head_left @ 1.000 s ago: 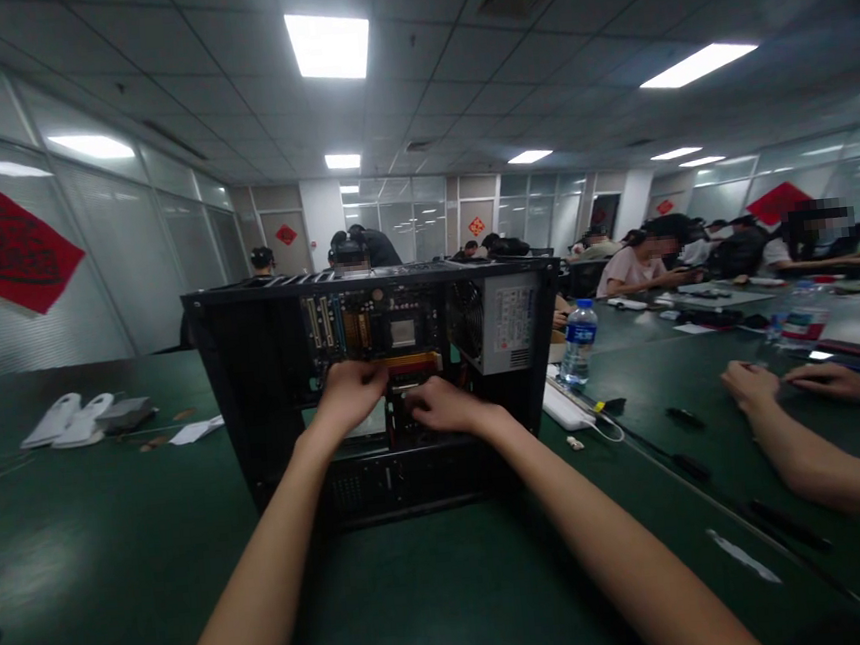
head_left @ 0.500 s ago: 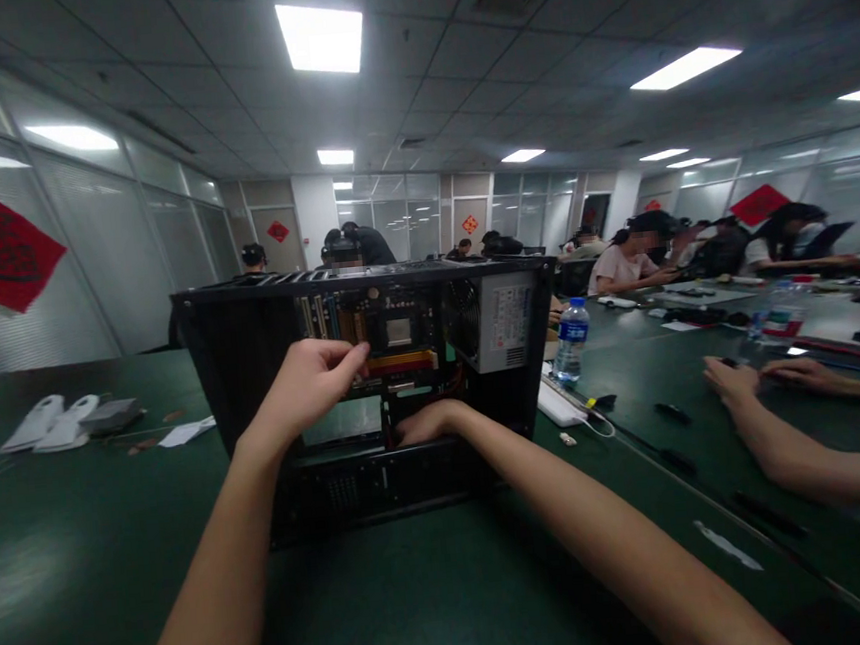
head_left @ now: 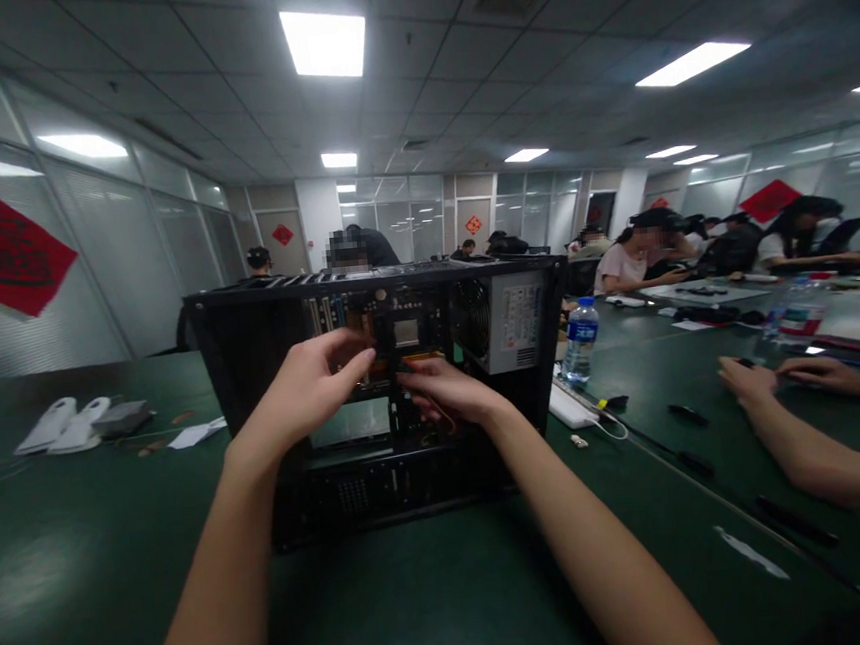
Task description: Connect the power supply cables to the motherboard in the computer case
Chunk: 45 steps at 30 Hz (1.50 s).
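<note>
Neither hand has a real hold yet, as far as I can see: my left hand (head_left: 307, 388) hovers half-curled in front of the motherboard (head_left: 371, 333), thumb and fingers apart and nothing between them, while my right hand (head_left: 447, 389) lies palm-down inside the case with its fingertips near the yellow-orange slot area, and whether they pinch anything I cannot tell. Both are at work in the open computer case (head_left: 382, 387), a black tower standing upright on the green table (head_left: 81, 554), its open side turned straight toward me and its long axis running left to right across my view. The board stands vertical against the far wall; the power supply (head_left: 509, 321) sits in the upper right corner with its fan facing inward. I judge the case heavy and stiff, with thin sheet-metal edges that could cut, best steadied by its frame rails. The board, I'd say, is fragile, to be touched only by edges or connector bodies. A water bottle (head_left: 578, 340) stands just right of the case, and another person's hands (head_left: 781, 377) rest on the table well apart from mine.
</note>
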Motion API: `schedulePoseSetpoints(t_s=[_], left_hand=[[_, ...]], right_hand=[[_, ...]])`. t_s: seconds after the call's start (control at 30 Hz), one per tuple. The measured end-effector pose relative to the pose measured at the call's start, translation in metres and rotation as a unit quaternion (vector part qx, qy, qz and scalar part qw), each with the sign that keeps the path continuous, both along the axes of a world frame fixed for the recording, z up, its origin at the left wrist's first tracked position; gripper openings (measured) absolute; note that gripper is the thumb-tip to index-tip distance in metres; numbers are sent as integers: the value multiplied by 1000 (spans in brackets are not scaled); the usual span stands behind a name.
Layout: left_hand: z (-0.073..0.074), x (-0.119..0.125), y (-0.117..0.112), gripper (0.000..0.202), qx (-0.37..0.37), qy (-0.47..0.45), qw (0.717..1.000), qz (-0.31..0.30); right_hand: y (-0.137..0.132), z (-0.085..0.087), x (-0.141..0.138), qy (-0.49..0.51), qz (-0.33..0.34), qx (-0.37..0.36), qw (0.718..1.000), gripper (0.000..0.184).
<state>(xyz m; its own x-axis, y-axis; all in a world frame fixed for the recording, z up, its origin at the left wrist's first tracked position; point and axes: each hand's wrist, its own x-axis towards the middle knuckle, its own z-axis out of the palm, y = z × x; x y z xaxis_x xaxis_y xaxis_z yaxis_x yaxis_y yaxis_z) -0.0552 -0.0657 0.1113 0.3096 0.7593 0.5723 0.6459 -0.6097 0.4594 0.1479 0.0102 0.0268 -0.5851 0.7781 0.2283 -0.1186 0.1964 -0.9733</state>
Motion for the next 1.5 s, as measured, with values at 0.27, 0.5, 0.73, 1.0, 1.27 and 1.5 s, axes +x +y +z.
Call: schedulePoseSetpoints(t_s=[0.27, 0.5, 0.73, 1.0, 1.27, 1.5], left_hand=[[-6, 11, -6, 76, -40, 85, 990, -105], [2, 29, -31, 70, 35, 87, 988, -123], [6, 26, -40, 67, 81, 128, 981, -118], [7, 26, -43, 59, 117, 158, 975, -103], [6, 25, -41, 63, 149, 166, 971, -84], [6, 23, -42, 62, 157, 163, 971, -76]], right_hand=[[-55, 53, 22, -23, 6, 110, 994, 41], [-82, 66, 27, -59, -8, 154, 986, 39], [-89, 72, 31, -68, -50, 198, 977, 38], [-88, 72, 38, -72, -41, 185, 979, 33], [-90, 71, 34, -101, -39, 203, 973, 32], [-98, 70, 25, -104, -27, 172, 979, 33]])
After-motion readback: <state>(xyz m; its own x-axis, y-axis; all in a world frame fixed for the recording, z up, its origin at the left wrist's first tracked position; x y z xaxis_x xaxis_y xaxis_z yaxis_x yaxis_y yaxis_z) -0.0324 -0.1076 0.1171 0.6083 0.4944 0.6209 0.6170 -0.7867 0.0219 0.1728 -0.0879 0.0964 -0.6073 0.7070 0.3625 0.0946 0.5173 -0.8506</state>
